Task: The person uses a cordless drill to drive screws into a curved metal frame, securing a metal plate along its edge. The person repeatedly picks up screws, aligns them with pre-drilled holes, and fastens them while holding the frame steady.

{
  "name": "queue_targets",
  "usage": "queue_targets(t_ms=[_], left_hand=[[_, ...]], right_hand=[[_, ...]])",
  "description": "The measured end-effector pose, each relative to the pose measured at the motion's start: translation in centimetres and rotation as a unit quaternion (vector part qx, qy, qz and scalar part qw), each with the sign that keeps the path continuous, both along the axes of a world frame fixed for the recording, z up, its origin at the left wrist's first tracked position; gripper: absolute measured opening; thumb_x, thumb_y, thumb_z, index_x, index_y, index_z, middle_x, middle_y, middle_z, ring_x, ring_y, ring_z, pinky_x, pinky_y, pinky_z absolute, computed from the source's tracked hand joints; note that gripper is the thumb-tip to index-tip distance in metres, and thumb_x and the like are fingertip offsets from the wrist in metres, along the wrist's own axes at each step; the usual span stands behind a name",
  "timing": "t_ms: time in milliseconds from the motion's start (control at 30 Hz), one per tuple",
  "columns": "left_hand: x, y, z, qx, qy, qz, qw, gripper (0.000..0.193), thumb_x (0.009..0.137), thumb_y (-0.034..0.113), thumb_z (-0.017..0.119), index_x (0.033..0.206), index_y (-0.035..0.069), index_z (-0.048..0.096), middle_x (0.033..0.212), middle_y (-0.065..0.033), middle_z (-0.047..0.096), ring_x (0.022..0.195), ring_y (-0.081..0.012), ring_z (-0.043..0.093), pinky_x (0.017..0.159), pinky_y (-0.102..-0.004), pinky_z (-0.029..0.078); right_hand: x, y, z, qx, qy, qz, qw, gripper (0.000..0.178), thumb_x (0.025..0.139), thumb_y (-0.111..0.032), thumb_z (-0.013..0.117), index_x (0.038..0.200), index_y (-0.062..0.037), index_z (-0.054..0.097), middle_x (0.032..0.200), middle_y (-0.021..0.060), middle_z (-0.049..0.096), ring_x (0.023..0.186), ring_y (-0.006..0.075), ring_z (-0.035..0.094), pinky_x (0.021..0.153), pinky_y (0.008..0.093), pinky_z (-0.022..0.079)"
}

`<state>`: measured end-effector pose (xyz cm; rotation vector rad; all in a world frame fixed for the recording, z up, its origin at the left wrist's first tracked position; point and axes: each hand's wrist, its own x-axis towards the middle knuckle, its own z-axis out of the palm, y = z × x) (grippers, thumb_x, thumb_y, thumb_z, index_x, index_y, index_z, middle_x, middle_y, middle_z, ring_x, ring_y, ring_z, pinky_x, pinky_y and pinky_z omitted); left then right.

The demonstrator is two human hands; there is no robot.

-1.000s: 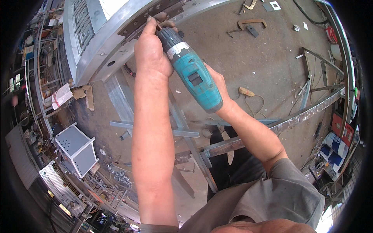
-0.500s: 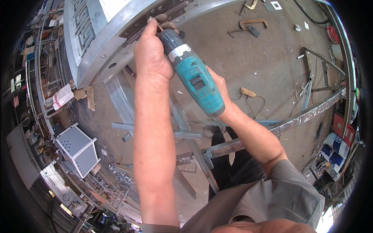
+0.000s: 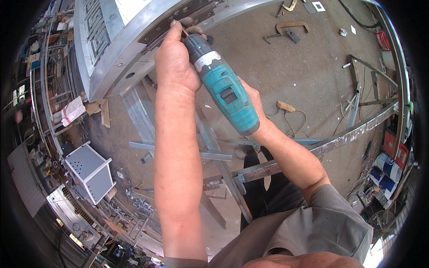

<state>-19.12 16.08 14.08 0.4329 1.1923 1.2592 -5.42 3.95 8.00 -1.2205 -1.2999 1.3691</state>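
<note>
My right hand (image 3: 251, 96) grips a teal and black cordless drill (image 3: 228, 94), whose body hides most of its fingers. The drill's chuck points up and left at a dark metal hinge (image 3: 157, 28) with a row of holes, set along the edge of a silver metal door (image 3: 117, 52). Right at the hinge, my left hand (image 3: 173, 60) is closed, thumb and fingers around the thin bit area ahead of the chuck. Whatever its fingertips pinch is too hidden to make out.
Beneath my arms cross metal bars of a stand (image 3: 214, 155). A rusty clamp (image 3: 292, 26) and a wooden block with cord (image 3: 285, 106) lie on the floor. To the left stands a grey box with a white frame (image 3: 89, 172); a long steel bar (image 3: 353, 131) runs right.
Both hands and the drill stay almost in place at the hinge. The view has shifted very slightly.
</note>
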Motion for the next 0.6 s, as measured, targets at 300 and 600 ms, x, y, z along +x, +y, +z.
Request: queue_targets(t_ms=[300, 600], left_hand=[[-0.07, -0.06, 0.06, -0.003, 0.002, 0.003, 1.000, 0.029, 0.110, 0.030, 0.048, 0.112, 0.004, 0.060, 0.085, -0.0103, 0.067, 0.074, -0.0221, 0.068, 0.064, -0.0392, 0.060], [-0.30, 0.12, -0.18, -0.003, -0.003, 0.000, 1.000, 0.029, 0.110, 0.031, 0.048, 0.110, 0.004, 0.060, 0.085, -0.0109, 0.067, 0.075, -0.0235, 0.067, 0.064, -0.0402, 0.060]], right_hand=[[-0.11, -0.03, 0.00, -0.001, 0.004, -0.005, 1.000, 0.058, 0.083, -0.018, 0.083, 0.135, -0.0040, 0.061, 0.121, 0.0161, 0.072, 0.108, 0.0274, 0.072, 0.093, 0.0375, 0.057], [-0.05, -0.14, -0.21, -0.006, 0.016, -0.004, 1.000, 0.060, 0.083, -0.018, 0.084, 0.136, -0.0036, 0.061, 0.121, 0.0156, 0.072, 0.109, 0.0271, 0.072, 0.095, 0.0372, 0.057]])
